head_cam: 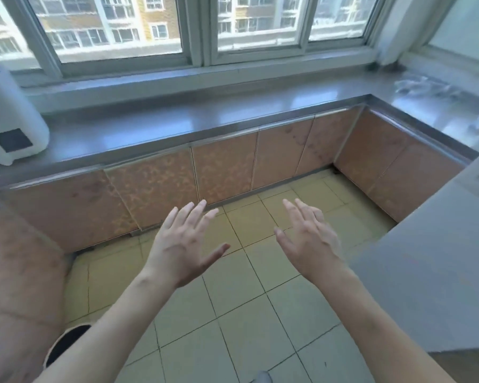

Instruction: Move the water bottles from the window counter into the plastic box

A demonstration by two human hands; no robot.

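Apparently nothing in hand: left hand (181, 244) and right hand (310, 240) empty, fingers (197, 210) spread wide. Blurred clear shapes, maybe bottles (426, 88), on counter (205, 120); box unseen.

The worktop (177, 125) under the window is grey steel with a blue shine. The cabinet doors (221, 172) below it are orange-brown with a paler marbled pattern and some darker stains. The floor tiles (233, 308) are pale yellow-green with dark joints. At the worktop's left edge stands a white appliance (10, 117) with black square patches.
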